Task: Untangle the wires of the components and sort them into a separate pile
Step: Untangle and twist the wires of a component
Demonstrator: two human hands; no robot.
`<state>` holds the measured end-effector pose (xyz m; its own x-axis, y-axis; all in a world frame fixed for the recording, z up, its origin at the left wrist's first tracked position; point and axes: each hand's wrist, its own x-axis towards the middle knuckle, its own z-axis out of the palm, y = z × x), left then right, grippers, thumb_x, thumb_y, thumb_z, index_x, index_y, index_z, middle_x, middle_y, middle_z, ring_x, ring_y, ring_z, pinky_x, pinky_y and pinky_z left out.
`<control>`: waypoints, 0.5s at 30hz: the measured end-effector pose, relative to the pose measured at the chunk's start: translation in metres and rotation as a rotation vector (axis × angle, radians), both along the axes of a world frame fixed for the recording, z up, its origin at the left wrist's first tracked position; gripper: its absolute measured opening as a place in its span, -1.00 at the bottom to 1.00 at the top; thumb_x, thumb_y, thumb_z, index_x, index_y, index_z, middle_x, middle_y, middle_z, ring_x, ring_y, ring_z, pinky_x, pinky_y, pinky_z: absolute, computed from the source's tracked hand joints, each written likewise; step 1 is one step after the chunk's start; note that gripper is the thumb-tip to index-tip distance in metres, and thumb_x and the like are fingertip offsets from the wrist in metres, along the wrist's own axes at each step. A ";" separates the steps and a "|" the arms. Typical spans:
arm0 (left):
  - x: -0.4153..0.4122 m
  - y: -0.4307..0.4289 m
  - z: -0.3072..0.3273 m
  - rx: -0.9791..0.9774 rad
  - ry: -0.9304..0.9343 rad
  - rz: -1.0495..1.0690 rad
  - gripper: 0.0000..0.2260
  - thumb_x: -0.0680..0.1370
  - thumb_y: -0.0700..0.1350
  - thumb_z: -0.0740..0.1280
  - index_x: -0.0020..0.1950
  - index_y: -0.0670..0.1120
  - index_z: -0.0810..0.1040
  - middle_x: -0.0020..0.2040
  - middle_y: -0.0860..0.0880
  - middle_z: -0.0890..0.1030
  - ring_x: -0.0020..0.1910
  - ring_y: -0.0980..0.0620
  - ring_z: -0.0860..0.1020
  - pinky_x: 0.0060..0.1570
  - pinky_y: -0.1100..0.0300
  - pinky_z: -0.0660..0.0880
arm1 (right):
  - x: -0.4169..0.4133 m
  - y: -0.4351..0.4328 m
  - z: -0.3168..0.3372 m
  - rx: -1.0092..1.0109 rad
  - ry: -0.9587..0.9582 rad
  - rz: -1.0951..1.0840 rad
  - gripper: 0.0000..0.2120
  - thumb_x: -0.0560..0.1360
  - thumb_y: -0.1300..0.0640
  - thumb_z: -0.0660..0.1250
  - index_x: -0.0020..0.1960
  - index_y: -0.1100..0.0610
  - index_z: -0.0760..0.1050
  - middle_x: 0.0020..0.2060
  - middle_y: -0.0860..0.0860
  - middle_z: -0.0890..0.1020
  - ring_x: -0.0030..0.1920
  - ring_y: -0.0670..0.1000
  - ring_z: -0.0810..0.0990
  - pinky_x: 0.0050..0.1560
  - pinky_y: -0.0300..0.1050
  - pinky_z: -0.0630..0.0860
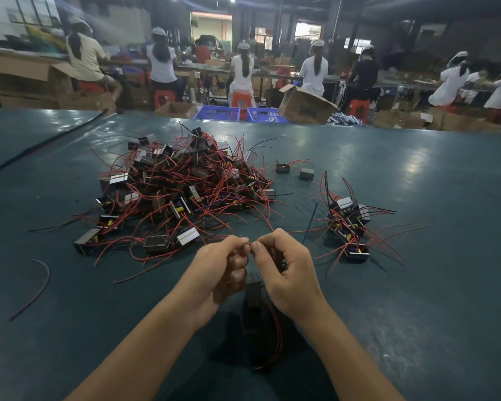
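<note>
A big tangled heap of small box-shaped components (180, 186) with red and black wires lies on the dark green table (417, 299), left of centre. A smaller sorted pile (349, 224) sits to the right. My left hand (223, 270) and my right hand (284, 264) meet in front of me, fingertips pinching a thin wire between them. One dark component (252, 296) hangs below the hands, its red wires (274, 342) trailing down toward me.
Two loose components (283, 168) (306, 174) lie between the piles. A stray dark red wire (38, 287) lies at the left. Beyond the table's far edge stand blue crates (218, 113), cardboard boxes (304, 107) and several seated workers with their backs turned.
</note>
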<state>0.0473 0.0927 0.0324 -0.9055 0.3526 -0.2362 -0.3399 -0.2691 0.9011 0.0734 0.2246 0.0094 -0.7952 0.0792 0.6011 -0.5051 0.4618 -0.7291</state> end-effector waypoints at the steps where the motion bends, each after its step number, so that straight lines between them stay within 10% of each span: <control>1: 0.000 -0.001 0.001 0.004 -0.045 -0.032 -0.60 0.57 -0.07 0.30 -0.49 -0.02 0.54 -0.50 0.06 0.34 -0.56 0.12 0.29 -0.55 0.30 0.29 | 0.000 0.000 0.000 0.003 -0.013 -0.009 -0.87 0.54 0.16 0.29 -0.19 0.10 0.51 -0.40 -0.18 0.45 -0.39 -0.15 0.42 -0.32 -0.38 0.30; 8: -0.009 -0.023 -0.010 -0.573 1.148 0.145 -0.87 0.53 0.01 0.40 0.04 0.03 0.60 -0.24 0.14 0.60 -0.35 0.11 0.55 -0.34 0.34 0.45 | 0.002 -0.002 0.003 -0.183 -0.113 0.052 -0.79 0.52 0.11 0.27 -0.19 0.23 0.55 -0.41 0.04 0.51 -0.38 -0.10 0.42 -0.34 -0.14 0.37; 15: -0.012 -0.031 -0.009 -0.767 1.425 0.215 -0.79 0.57 0.04 0.31 -0.10 -0.07 0.63 -0.23 0.16 0.55 -0.34 0.16 0.49 -0.36 0.16 0.49 | 0.003 -0.002 0.004 -0.169 -0.122 0.084 -0.80 0.52 0.12 0.29 -0.21 0.22 0.54 -0.42 -0.07 0.48 -0.40 -0.16 0.40 -0.36 -0.29 0.35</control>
